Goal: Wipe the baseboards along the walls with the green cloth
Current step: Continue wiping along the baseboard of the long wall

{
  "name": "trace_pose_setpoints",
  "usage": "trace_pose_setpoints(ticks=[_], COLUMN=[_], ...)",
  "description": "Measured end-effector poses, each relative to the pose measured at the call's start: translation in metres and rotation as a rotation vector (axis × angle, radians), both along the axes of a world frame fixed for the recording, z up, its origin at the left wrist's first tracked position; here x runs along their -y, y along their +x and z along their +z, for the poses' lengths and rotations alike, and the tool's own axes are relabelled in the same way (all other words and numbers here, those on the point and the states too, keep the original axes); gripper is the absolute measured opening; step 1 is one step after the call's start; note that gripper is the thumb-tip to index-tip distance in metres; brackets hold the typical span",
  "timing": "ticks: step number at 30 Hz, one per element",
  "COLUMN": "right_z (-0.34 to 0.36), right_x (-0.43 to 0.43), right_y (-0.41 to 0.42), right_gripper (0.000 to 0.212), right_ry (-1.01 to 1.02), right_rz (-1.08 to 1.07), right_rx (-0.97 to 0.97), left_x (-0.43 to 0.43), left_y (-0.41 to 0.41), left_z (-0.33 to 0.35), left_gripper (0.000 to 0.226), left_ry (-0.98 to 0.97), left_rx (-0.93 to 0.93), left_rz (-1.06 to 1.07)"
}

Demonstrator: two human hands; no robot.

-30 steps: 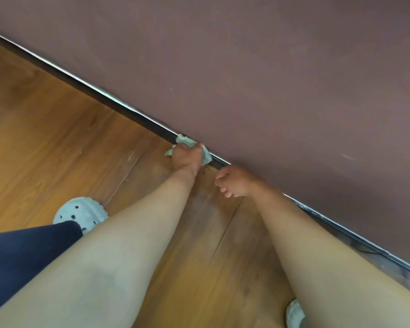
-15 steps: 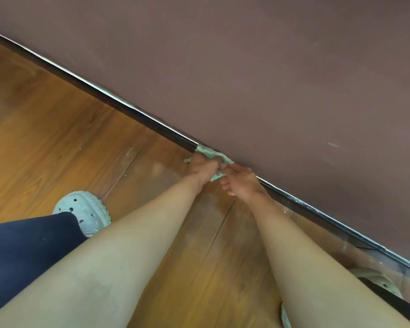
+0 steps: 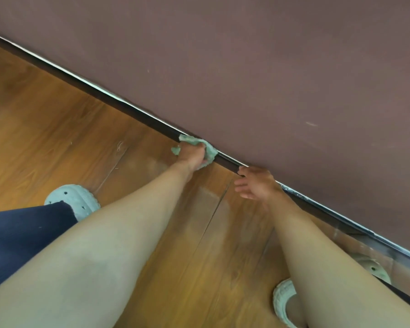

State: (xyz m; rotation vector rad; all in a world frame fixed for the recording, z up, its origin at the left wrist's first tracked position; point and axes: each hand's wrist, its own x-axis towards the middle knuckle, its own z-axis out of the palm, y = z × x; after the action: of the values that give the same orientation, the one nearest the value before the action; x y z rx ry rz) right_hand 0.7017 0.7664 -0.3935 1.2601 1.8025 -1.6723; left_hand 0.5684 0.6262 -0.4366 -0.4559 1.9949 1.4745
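Note:
A dark baseboard (image 3: 118,107) with a shiny top edge runs diagonally from upper left to lower right, under a maroon wall (image 3: 246,67). My left hand (image 3: 191,155) grips the bunched green cloth (image 3: 208,151) and presses it against the baseboard. My right hand (image 3: 256,184) is a little to the right, fingers spread and relaxed, its fingertips touching the baseboard. It holds nothing.
The wooden floor (image 3: 57,138) spreads to the left and below. My pale green clog (image 3: 74,201) stands at the left below a dark trouser leg (image 3: 21,237). The other clog (image 3: 284,301) is at the bottom right, mirrored in the glossy baseboard.
My hands were together on the cloth half a second ago. Now they are apart: the left keeps the cloth on the baseboard, and the right has let go and opened beside it.

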Motion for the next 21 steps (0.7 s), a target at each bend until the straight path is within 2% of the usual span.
trace_pose_setpoints(ticks=[2,4,6,7,10,12,14,15,18,21], right_z=[0.000,0.001,0.003,0.004,0.007,0.008,0.007,0.006,0.008,0.007], right_x=[0.002,0.005,0.005,0.005,0.006,0.007,0.008,0.008,0.010,0.013], right_y=[0.004,0.008,0.009,0.008,0.005,0.003,0.003,0.003,0.001,-0.001], right_gripper=[0.040,0.038,0.034,0.033,0.032,0.032,0.032,0.032,0.031,0.030], right_ry=[0.001,0.002,0.006,0.008,0.003,-0.001,-0.001,-0.001,0.000,-0.006], right_rz=[0.030,0.075,0.103,0.105,0.093,0.096,0.096,0.098,0.104,0.120], right_rx=[0.021,0.043,0.041,0.036,0.009,0.005,0.016,0.023,0.043,0.042], left_x=[-0.006,-0.006,-0.001,0.003,0.020,0.027,0.026,0.021,0.005,0.004], left_y=[0.007,0.013,0.008,0.000,-0.031,-0.048,-0.048,-0.039,-0.001,-0.002], left_z=[-0.030,-0.021,-0.012,-0.012,-0.007,-0.029,-0.053,-0.054,-0.009,0.003], left_gripper=[0.052,0.038,0.022,0.023,0.039,0.048,0.076,0.079,0.046,0.027], left_ry=[-0.024,-0.012,-0.018,-0.042,-0.162,-0.088,-0.070,-0.059,-0.109,-0.121], left_rx=[-0.028,-0.005,-0.036,-0.083,-0.115,-0.037,0.006,0.010,-0.053,-0.161], left_rz=[-0.093,-0.127,-0.057,-0.015,0.150,0.205,0.186,0.125,-0.098,-0.107])
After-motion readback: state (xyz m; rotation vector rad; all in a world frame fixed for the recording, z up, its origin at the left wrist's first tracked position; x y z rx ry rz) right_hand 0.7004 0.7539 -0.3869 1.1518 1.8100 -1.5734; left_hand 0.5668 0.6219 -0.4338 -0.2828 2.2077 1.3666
